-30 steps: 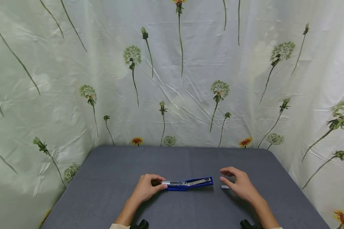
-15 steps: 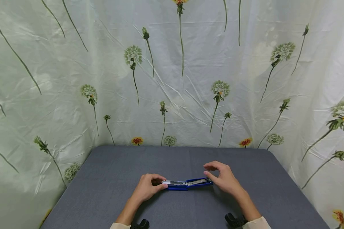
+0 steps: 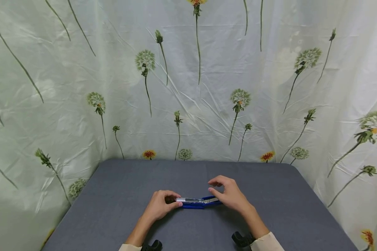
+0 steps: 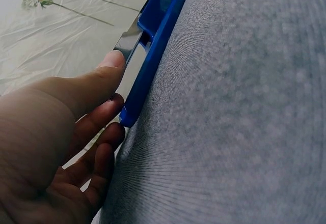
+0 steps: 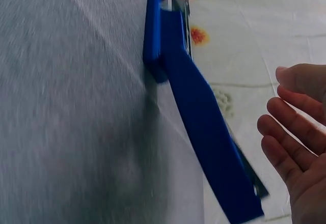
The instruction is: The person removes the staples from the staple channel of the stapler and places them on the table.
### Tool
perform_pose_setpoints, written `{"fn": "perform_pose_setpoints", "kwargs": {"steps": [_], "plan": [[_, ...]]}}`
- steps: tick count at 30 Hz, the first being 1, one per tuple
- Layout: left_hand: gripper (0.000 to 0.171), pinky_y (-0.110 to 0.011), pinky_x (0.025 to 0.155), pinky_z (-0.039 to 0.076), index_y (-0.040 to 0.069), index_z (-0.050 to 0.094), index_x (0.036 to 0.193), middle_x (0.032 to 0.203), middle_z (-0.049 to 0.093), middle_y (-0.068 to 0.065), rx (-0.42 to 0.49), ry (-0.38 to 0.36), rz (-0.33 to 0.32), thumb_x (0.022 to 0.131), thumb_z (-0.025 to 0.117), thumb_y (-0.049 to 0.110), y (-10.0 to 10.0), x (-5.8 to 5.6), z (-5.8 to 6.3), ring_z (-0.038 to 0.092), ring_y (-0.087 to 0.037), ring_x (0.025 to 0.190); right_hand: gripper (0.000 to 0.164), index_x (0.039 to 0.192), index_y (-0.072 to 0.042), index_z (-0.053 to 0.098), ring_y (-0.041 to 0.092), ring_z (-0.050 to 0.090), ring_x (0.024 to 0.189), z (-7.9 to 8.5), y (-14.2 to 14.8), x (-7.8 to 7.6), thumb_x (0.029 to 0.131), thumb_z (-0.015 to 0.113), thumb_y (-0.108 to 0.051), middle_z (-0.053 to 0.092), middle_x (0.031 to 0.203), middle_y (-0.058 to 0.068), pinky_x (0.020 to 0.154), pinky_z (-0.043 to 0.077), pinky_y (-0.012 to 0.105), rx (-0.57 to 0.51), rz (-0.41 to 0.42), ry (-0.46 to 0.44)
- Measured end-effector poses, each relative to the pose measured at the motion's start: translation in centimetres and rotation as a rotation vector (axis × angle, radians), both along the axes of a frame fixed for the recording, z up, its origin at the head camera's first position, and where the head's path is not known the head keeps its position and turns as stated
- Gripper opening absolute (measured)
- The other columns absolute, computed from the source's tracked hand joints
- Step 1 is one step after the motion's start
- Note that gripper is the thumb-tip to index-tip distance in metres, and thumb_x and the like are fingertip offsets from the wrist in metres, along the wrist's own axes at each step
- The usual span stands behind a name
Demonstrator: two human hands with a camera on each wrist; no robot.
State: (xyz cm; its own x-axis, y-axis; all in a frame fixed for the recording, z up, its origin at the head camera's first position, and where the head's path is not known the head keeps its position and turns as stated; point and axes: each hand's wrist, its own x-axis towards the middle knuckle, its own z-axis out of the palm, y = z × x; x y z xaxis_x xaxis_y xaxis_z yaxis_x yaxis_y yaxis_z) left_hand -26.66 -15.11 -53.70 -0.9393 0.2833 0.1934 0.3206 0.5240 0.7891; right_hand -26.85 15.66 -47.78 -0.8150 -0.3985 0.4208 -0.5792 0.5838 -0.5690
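A blue stapler (image 3: 193, 205) lies on the grey table, folded out at its hinge, with the metal staple track uppermost on its left half. My left hand (image 3: 160, 205) pinches its left end; in the left wrist view the thumb (image 4: 109, 66) lies on the metal part and fingertips touch the blue base. Above the stapler's right half hovers my right hand (image 3: 230, 195), fingers loosely bent and apart from it. In the right wrist view, the raised blue cover (image 5: 209, 142) stands beside the right hand (image 5: 305, 137), and no object shows in that hand.
A grey cloth-covered table (image 3: 138, 174) extends around the stapler. Behind it hangs a pale curtain (image 3: 188, 87) printed with dandelions. Black wrist mounts (image 3: 243, 239) sit under both forearms.
My right hand has moved left, from beside the stapler to over its right half. A small grey-white strip seen earlier beneath it no longer shows. My left hand keeps its hold.
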Motion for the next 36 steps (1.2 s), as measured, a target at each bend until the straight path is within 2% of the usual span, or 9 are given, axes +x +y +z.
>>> {"fn": "perform_pose_setpoints", "kwargs": {"steps": [8, 13, 16, 20, 24, 30, 36], "plan": [[0.019, -0.023, 0.066, 0.052, 0.025, 0.081, 0.098, 0.085, 0.075, 0.012, -0.004, 0.001, 0.007, 0.084, 0.087, 0.035, -0.3, -0.1, 0.1, 0.066, 0.000, 0.072, 0.015, 0.111, -0.015, 0.076, 0.019, 0.068, 0.099, -0.3, -2.9, -0.1, 0.098, 0.073, -0.023, 0.072, 0.107, 0.000, 0.087, 0.056, 0.048, 0.025, 0.050, -0.052], [0.019, -0.023, 0.066, 0.052, 0.026, 0.081, 0.098, 0.085, 0.075, 0.012, -0.008, 0.009, 0.003, 0.084, 0.087, 0.037, -0.4, -0.1, 0.2, 0.066, 0.001, 0.072, 0.018, 0.111, -0.010, 0.076, 0.019, 0.069, 0.099, -0.8, -4.3, -0.2, 0.098, 0.073, -0.022, 0.073, 0.107, 0.000, 0.086, 0.057, 0.046, 0.048, 0.067, -0.081], [0.019, -0.022, 0.067, 0.052, 0.025, 0.081, 0.098, 0.085, 0.076, 0.011, -0.006, 0.015, -0.003, 0.084, 0.086, 0.037, -0.5, 0.0, 0.1, 0.066, 0.001, 0.072, 0.018, 0.109, -0.009, 0.077, 0.018, 0.069, 0.097, -1.2, -5.0, -0.2, 0.098, 0.073, -0.022, 0.073, 0.105, 0.000, 0.084, 0.058, 0.042, 0.059, 0.084, -0.064], [0.020, -0.022, 0.066, 0.053, 0.024, 0.081, 0.098, 0.086, 0.076, 0.010, 0.001, 0.027, -0.001, 0.084, 0.087, 0.036, -0.5, 0.0, 0.0, 0.066, 0.001, 0.072, 0.017, 0.108, -0.010, 0.078, 0.014, 0.069, 0.095, -1.7, -5.7, -0.3, 0.097, 0.073, -0.022, 0.073, 0.104, -0.002, 0.083, 0.057, 0.035, 0.072, 0.098, -0.057], [0.019, -0.022, 0.066, 0.053, 0.023, 0.081, 0.097, 0.087, 0.077, 0.008, 0.014, 0.032, -0.002, 0.083, 0.087, 0.035, -0.4, 0.0, -0.1, 0.067, 0.001, 0.073, 0.015, 0.106, -0.011, 0.079, 0.012, 0.068, 0.096, -2.1, -6.3, -0.4, 0.097, 0.074, -0.021, 0.073, 0.104, -0.003, 0.084, 0.057, 0.032, 0.074, 0.114, -0.097], [0.019, -0.022, 0.065, 0.053, 0.022, 0.081, 0.098, 0.087, 0.077, 0.009, 0.019, 0.022, -0.014, 0.084, 0.087, 0.034, -0.2, 0.0, -0.1, 0.067, 0.000, 0.073, 0.007, 0.101, -0.019, 0.080, 0.008, 0.068, 0.094, -2.9, -7.0, -0.3, 0.096, 0.075, -0.021, 0.071, 0.101, -0.008, 0.084, 0.056, 0.029, 0.085, 0.121, -0.146], [0.019, -0.022, 0.067, 0.053, 0.023, 0.081, 0.098, 0.088, 0.077, 0.009, 0.024, 0.007, -0.021, 0.084, 0.086, 0.035, -0.1, -0.1, 0.0, 0.068, 0.000, 0.075, 0.005, 0.098, -0.019, 0.080, 0.006, 0.067, 0.092, -3.1, -7.4, 0.1, 0.095, 0.075, -0.019, 0.071, 0.097, -0.009, 0.082, 0.055, 0.029, 0.086, 0.110, -0.108]]}}
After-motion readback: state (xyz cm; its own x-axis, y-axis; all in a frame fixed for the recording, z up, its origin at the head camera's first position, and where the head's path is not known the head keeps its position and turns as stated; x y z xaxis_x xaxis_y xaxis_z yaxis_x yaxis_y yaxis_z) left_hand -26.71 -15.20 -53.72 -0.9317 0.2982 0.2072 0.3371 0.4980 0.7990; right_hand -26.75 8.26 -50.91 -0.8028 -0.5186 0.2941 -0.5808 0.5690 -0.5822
